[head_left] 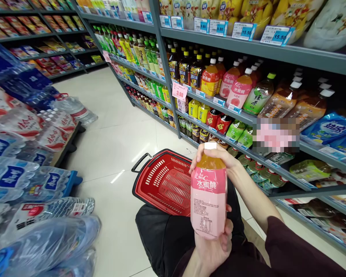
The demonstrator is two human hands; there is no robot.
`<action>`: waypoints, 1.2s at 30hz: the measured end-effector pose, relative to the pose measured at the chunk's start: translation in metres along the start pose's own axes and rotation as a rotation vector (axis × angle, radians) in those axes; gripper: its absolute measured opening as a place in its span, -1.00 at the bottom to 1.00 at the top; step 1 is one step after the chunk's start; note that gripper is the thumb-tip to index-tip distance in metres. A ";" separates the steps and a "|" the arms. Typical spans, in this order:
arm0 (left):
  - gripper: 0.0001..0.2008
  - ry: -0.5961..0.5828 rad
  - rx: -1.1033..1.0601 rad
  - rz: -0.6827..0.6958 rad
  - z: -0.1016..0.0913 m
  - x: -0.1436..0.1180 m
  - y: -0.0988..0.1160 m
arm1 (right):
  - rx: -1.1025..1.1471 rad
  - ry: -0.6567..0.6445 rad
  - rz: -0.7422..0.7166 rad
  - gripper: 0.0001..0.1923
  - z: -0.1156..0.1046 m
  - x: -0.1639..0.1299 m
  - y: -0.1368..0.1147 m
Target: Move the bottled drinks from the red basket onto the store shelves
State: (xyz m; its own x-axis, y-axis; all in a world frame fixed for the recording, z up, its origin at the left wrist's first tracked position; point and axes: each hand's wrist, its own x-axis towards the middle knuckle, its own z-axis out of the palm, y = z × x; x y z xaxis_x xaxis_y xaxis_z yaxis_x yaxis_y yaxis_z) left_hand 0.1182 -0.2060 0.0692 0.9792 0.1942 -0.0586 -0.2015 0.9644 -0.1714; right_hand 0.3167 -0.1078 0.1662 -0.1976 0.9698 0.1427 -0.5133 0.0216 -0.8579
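A large bottle of peach juice (208, 192) stands upright before me, with a white cap, amber contents and a pink label. My left hand (215, 242) is closed round its lower part from below and behind, its fingertips showing at the right edge. Around the neck, just under the cap, my right hand (223, 156) is wrapped from behind, its fingers partly hidden by the bottle. Directly behind the bottle, on the floor, sits a red shopping basket (164, 182) with slotted sides and a black handle; the bottle covers part of its right side.
Drink shelves (207, 98) run along the right, holding similar pink bottles (239, 90), green tea and price tags. Shrink-wrapped water packs (14, 175) are stacked on the left. Pale floor tiles (109, 146) lie between. My dark-clothed legs (164, 238) are close behind the basket.
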 end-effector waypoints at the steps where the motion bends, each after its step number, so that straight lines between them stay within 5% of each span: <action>1: -0.56 -0.012 -0.009 0.003 -0.001 0.000 -0.001 | 0.009 0.002 0.001 -0.60 0.000 0.001 0.002; 36: -0.38 0.027 -0.042 -0.024 0.017 0.005 -0.006 | 0.054 0.061 0.031 -0.62 -0.019 -0.004 0.008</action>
State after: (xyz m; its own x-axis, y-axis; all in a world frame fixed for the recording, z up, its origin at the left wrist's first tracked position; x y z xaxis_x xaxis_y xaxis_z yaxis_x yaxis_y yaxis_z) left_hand 0.1243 -0.2077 0.0868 0.9830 0.1652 -0.0803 -0.1789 0.9603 -0.2139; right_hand 0.3292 -0.1066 0.1493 -0.1639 0.9828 0.0846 -0.5525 -0.0204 -0.8333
